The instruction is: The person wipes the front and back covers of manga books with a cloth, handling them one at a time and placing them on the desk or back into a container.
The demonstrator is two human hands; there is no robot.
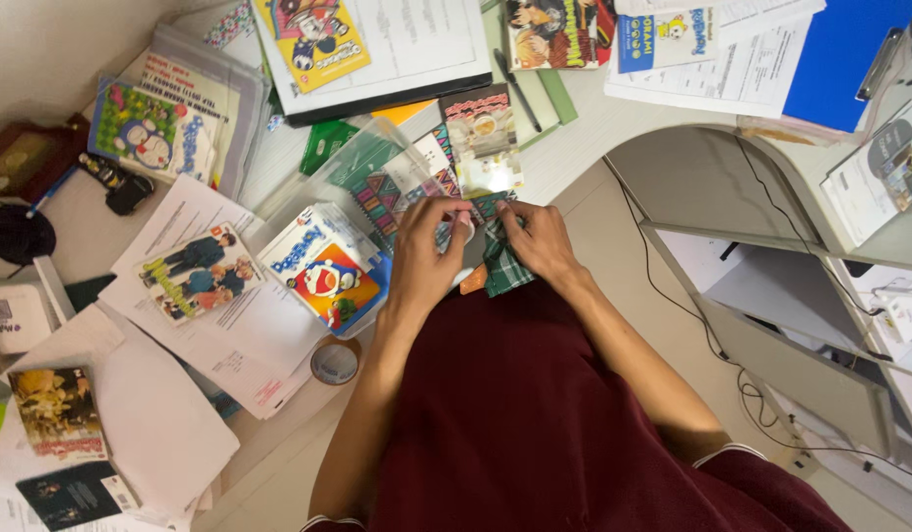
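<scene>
Together, both forearms reach forward over the maroon lap, left hand (428, 258) and right hand (538, 241) pinching a small green-checked patterned packet (503, 266) between fingertips at the white desk (584, 128) edge. Its long axis runs away from the person, beside a clear plastic pouch of zigzag-patterned paper (377, 177).

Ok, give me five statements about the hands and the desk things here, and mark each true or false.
1. Both hands, left hand and right hand, meet at a patterned packet. True.
2. The roll of tape sits on the blue clipboard. False: it lies at the desk edge near the left forearm.
3. The cartoon-cat box lies left of the left hand. True.
4. The right hand holds a pen. False: it grips the packet.
5. A black pen lies beyond the hands. True.
</scene>
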